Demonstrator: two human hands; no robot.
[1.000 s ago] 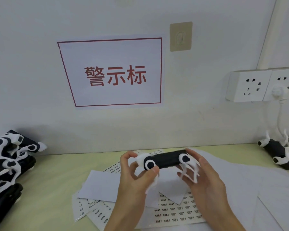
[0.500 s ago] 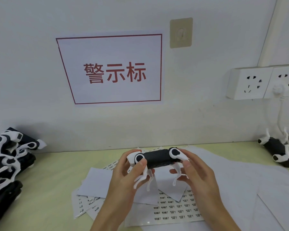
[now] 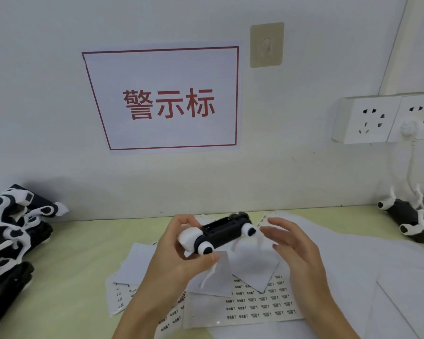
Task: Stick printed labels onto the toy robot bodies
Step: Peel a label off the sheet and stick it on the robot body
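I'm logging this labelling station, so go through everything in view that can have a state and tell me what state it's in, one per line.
toy robot: lifted off the table, underside turned up, gripped at one end.
left hand: grips the toy robot.
right hand: open, fingers relaxed, holds nothing.
label sheet: flat on the table, many labels unpeeled.
left wall socket: unused.
right wall socket: white plug inserted.

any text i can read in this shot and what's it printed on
"警示标" in red, inside a red frame, on the white paper sign on the wall.
Small printed labels in rows on the label sheets on the table: too small and blurred to read.
Toy robot body gripped in the left hand: no readable text.
Wall sockets: no readable marking.
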